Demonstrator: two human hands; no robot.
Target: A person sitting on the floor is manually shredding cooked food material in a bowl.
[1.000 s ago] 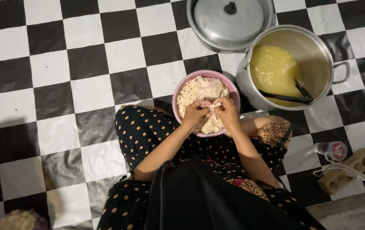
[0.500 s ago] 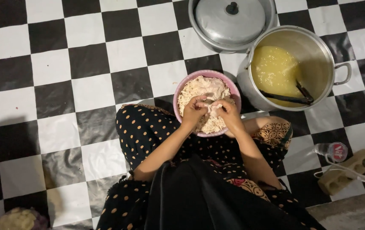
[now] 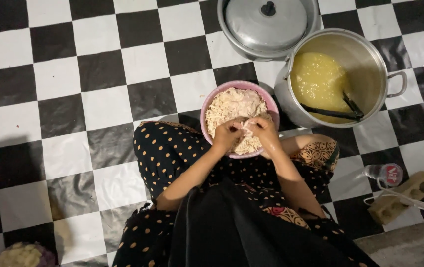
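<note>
- Over my lap, I am seeing the left hand (image 3: 227, 132) and the right hand (image 3: 265, 132) pinching one pale piece of meat (image 3: 248, 127) between them, fingers narrow.
- Beneath them, the pink bowl (image 3: 207, 112) is sitting heaped with shredded meat (image 3: 234, 106), so I am judging the shredding well along.
- Farther off, tongs (image 3: 334, 111) are lying in the open pot (image 3: 370, 54) of yellow broth (image 3: 318, 79); the lidded pot (image 3: 266, 22) is hiding its contents.
</note>
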